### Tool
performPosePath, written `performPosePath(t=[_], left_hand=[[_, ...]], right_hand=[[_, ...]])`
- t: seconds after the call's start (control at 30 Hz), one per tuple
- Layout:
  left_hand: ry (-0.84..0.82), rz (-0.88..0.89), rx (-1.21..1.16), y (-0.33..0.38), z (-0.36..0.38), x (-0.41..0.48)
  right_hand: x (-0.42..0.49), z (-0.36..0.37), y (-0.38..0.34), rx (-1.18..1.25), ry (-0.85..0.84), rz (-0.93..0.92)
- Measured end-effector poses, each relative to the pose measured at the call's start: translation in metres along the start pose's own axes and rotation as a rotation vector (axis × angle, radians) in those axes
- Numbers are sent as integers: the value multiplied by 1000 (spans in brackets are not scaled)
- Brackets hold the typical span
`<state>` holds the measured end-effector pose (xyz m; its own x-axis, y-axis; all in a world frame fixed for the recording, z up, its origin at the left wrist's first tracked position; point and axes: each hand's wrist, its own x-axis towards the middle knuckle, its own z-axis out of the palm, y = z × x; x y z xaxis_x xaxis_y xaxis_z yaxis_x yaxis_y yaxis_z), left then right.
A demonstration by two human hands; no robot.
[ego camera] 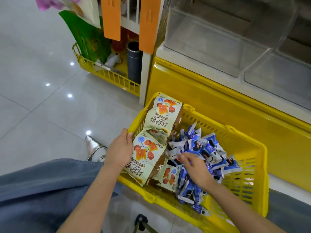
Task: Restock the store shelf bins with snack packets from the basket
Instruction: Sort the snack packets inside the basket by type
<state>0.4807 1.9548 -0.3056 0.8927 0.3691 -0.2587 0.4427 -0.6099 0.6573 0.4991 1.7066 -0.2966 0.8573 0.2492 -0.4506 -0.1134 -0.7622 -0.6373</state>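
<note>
A yellow plastic basket [244,148] stands on the floor in front of the shelf unit. Its left side holds large cream snack bags [161,118], its middle a heap of small blue-and-white packets [207,148]. My left hand [120,148] grips the basket's left rim beside a cream bag. My right hand [193,163] reaches into the heap, fingers curled around small blue packets. Above right, clear plastic shelf bins [210,39] look empty.
The shelf unit has a yellow base [218,101]. To its left a yellow wire rack [107,74] holds a green bag and a dark cylinder. Two orange tags [111,17] hang above. My blue-trousered leg [42,190] and silver shoe [94,147] are on the glossy tiled floor.
</note>
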Motion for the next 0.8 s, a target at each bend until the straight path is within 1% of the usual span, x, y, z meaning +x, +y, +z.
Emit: performPosePath(t=[0.07,0.1,0.2,0.23,0.33,0.4,0.53,0.63,0.8], left_hand=[[8,-10,40,2,1,0],[11,-16,61,2,1,0],[25,-24,94,2,2,-1],[31,-23,98,1,2,-1],[43,-19,111,-1,3,0],[54,-14,119,-2,5,0],[72,-23,120,-3,7,1],[66,-16,124,-3,7,3],[69,-17,147,-1,6,2]], right_hand=[[-1,16,26,-49,-205,106],[-1,25,36,-50,-272,159],[1,47,55,-10,-362,301],[2,53,60,-11,-365,324],[7,63,71,-41,-293,396],[8,67,74,-23,-276,452],[20,76,77,94,-305,553],[27,79,74,245,-265,686],[22,76,81,252,-117,679]])
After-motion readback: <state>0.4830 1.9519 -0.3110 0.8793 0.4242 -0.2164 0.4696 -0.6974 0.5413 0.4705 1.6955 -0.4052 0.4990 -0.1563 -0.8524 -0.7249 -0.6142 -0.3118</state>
